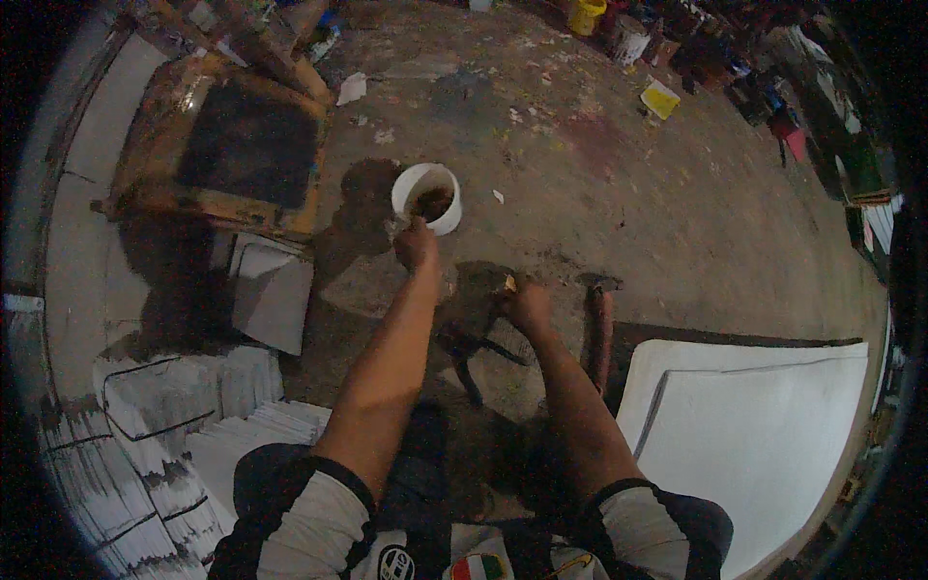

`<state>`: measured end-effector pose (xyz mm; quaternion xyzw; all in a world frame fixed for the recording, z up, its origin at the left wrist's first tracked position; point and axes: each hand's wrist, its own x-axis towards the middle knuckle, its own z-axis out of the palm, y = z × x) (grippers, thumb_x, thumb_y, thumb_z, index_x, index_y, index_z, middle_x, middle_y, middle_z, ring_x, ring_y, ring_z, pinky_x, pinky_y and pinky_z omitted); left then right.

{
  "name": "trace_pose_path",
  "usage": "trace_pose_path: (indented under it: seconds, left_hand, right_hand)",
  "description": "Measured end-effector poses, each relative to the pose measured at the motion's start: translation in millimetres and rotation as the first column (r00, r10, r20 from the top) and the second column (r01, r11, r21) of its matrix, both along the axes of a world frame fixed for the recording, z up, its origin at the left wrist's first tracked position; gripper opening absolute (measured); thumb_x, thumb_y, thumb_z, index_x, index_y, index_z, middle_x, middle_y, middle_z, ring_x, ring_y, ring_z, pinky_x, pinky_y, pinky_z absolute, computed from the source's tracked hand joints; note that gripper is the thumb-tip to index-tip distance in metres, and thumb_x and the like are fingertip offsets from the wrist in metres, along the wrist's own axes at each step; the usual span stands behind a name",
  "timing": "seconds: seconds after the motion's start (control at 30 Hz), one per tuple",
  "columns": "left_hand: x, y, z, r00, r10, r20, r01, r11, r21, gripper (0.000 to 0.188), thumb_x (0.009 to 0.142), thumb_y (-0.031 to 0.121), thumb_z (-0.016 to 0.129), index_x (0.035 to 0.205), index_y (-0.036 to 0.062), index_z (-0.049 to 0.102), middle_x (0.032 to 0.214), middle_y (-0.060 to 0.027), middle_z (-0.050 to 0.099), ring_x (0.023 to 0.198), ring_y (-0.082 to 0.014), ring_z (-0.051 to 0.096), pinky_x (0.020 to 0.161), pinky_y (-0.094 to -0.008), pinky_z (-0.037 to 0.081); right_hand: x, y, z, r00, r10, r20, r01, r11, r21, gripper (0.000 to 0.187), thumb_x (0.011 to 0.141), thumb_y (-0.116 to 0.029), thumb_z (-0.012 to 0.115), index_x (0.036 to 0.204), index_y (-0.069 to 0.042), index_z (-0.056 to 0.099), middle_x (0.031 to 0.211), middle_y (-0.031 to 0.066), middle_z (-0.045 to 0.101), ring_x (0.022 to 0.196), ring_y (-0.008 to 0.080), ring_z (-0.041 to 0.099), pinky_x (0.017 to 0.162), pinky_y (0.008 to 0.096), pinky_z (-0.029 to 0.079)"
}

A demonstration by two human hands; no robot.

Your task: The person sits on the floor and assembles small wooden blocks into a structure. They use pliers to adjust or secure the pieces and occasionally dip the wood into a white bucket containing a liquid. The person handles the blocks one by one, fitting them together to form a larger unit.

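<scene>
A white bucket point(400, 196) stands ahead of me, with dark brown loose bits inside that are too dim to name. My left hand point(418, 247) is closed at its near rim; the fingertips are partly hidden there. To the right and nearer, my right hand point(528, 307) is closed, and a small yellowish piece point(509, 282) shows at its fingers. Below that hand, a dark tool with two spread handles point(466, 377) is low over the floor; whether the hand touches it I cannot tell. A hammer point(601, 338) with a reddish handle lies right of my right hand.
White sheets point(764, 416) lie at the right. Bundled white stacks point(145, 435) fill the lower left. A wooden frame with a dark panel point(251, 145) stands at the left. A yellow-and-white container point(660, 100) and a yellow bucket point(586, 16) are farther off on the stained floor.
</scene>
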<state>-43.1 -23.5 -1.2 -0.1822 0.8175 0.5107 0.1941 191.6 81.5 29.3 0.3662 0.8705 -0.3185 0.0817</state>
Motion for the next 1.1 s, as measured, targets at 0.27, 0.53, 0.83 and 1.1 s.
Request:
trace_pose_path:
  seconds: [0.27,0.53,0.83,1.1]
  left_hand:
    - [-59.2,-74.0,7.0,0.975,0.168,-0.144,-0.163,0.986,0.042,0.060,0.100,0.055,0.053,0.120,-0.0008,0.066,0.121,-0.0173,0.068,0.104,-0.0314,0.068,0.087,-0.0463,0.054]
    - [31.9,12.6,14.4,0.977,-0.058,0.204,-0.051,0.869,0.492,0.063,0.104,0.060,0.046,0.131,0.0054,0.061,0.123,-0.0111,0.065,0.107,-0.0272,0.064,0.092,-0.0451,0.051]
    - [84.8,136.5,125.4,0.813,-0.327,0.482,-0.310,0.456,0.834,0.059,0.106,0.057,0.043,0.132,0.0071,0.061,0.127,-0.0112,0.063,0.113,-0.0293,0.062,0.099,-0.0466,0.051]
    - [116.6,170.7,321.1,0.850,-0.375,0.370,-0.148,0.504,0.851,0.061,0.106,0.054,0.044,0.144,0.0072,0.054,0.140,-0.0126,0.060,0.131,-0.0297,0.057,0.112,-0.0483,0.044]
  right_hand:
    - [-42.4,-10.2,30.4,0.930,-0.198,-0.309,0.124,0.962,-0.244,0.049,0.084,-0.035,0.082,0.118,-0.004,0.068,0.098,0.0180,0.075,0.091,0.0341,0.074,0.078,0.0440,0.057]
    - [-86.0,14.9,52.7,0.696,-0.446,-0.563,0.139,0.853,-0.503,0.051,0.086,-0.034,0.081,0.123,-0.003,0.064,0.104,0.0146,0.074,0.094,0.0268,0.072,0.081,0.0377,0.056]
    - [-87.8,95.7,157.5,0.858,-0.287,-0.425,0.298,0.954,-0.042,0.052,0.082,-0.039,0.078,0.121,-0.006,0.065,0.110,0.0189,0.070,0.112,0.0416,0.061,0.099,0.0480,0.049]
    - [-42.8,140.1,295.2,0.929,-0.133,-0.344,0.194,0.970,0.149,0.066,0.086,-0.057,0.070,0.133,-0.011,0.062,0.154,0.0185,0.044,0.147,0.0445,0.029,0.119,0.0658,0.019]
